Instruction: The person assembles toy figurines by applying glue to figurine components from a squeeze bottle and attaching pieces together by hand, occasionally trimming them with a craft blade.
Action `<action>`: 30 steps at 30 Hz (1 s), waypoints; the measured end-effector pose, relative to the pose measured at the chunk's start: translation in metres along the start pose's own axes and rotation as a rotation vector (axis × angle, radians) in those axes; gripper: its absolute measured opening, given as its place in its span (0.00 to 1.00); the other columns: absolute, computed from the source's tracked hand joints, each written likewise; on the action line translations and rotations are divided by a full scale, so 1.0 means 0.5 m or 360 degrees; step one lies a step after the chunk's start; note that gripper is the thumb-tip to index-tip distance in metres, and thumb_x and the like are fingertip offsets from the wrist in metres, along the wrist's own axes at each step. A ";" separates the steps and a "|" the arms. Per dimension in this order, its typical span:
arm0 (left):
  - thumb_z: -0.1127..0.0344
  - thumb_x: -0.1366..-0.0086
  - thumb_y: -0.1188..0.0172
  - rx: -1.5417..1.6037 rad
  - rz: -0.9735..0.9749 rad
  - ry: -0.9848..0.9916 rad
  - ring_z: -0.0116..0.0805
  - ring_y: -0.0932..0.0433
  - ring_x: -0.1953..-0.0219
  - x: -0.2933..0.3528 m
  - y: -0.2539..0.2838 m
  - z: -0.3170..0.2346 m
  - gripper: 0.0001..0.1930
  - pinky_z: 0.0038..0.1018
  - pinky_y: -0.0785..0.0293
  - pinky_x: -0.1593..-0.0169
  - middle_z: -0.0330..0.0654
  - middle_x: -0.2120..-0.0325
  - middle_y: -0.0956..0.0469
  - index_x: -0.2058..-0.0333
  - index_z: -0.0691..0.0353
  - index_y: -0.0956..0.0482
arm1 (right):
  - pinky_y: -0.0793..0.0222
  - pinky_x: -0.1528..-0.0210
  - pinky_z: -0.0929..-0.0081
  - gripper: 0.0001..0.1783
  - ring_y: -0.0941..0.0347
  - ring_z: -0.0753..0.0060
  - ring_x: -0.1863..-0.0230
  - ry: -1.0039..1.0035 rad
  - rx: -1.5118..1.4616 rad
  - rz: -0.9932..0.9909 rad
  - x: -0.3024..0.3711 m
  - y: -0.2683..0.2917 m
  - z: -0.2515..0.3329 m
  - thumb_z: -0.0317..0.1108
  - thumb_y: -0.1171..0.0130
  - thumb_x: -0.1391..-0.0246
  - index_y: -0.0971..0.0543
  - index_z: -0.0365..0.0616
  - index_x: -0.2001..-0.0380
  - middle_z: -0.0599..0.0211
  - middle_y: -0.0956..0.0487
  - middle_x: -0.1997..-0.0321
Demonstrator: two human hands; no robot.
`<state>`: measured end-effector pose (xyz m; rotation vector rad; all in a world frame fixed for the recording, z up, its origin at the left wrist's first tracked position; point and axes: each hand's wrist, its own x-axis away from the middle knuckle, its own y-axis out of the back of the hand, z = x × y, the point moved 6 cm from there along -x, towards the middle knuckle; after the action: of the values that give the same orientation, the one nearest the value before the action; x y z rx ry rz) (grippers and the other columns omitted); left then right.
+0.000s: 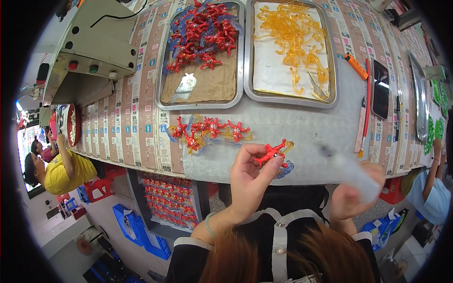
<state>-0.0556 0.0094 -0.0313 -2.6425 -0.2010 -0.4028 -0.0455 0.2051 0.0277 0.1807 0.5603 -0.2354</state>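
Observation:
My left hand [251, 177] pinches a small red toy figure [270, 154] between thumb and fingers above the table's front part. A clear yellow piece [289, 146] and a clear blue piece [284, 170] show at the figure's right side. To the right, my right hand [357, 193] is closed around a whitish squeeze bottle [355, 175], smeared by motion. Its narrow dark tip points up and left toward the figure, apart from it. Left of my left hand lie several red figures [211, 127] with yellow and blue clear pieces.
A metal tray [163, 94] holds red figures with blue pieces; another tray [333, 89] holds yellow pieces and tweezers [317, 87]. An orange marker [356, 66], brush [365, 113], craft knife [360, 125] and phone [380, 89] lie right. A crate of figures [171, 200] stands below. Co-workers sit both sides.

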 end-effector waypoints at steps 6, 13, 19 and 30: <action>0.78 0.47 0.47 0.0018 0.0048 0.0021 0.22 0.31 0.66 0.004 -0.001 -0.004 0.11 0.18 0.33 0.62 0.40 0.69 0.30 0.64 0.67 0.36 | 0.41 0.54 0.76 0.22 0.36 0.70 0.57 -0.0811 0.0092 -0.0442 -0.015 0.059 -0.165 0.23 0.47 0.57 0.40 0.36 0.57 0.57 0.34 0.58; 0.79 0.48 0.46 -0.0134 0.0080 0.0010 0.23 0.31 0.66 0.016 -0.009 -0.015 0.13 0.19 0.34 0.61 0.40 0.69 0.29 0.63 0.69 0.35 | 0.43 0.53 0.78 0.23 0.37 0.70 0.54 -0.0718 0.0335 -0.0292 0.005 0.061 -0.234 0.21 0.47 0.57 0.41 0.35 0.56 0.60 0.34 0.58; 0.77 0.53 0.42 -0.0658 0.0112 -0.0251 0.26 0.30 0.70 0.019 -0.018 -0.020 0.11 0.21 0.34 0.66 0.42 0.72 0.28 0.68 0.68 0.30 | 0.42 0.57 0.79 0.19 0.37 0.74 0.61 -0.0695 -0.0085 0.0360 -0.002 -0.049 -0.081 0.22 0.44 0.61 0.34 0.33 0.62 0.62 0.32 0.63; 0.76 0.48 0.45 -0.0101 0.0180 0.0167 0.23 0.30 0.70 0.022 -0.016 -0.009 0.11 0.19 0.33 0.65 0.40 0.71 0.28 0.66 0.68 0.33 | 0.38 0.68 0.82 0.05 0.34 0.76 0.74 -0.0956 -0.0291 0.0107 -0.006 -0.064 -0.073 0.20 0.49 0.57 0.30 0.34 0.72 0.65 0.30 0.76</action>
<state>-0.0477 0.0150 -0.0206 -2.6703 -0.0053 -0.5163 -0.0752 0.1833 -0.0046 -0.0521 -0.0230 -0.1602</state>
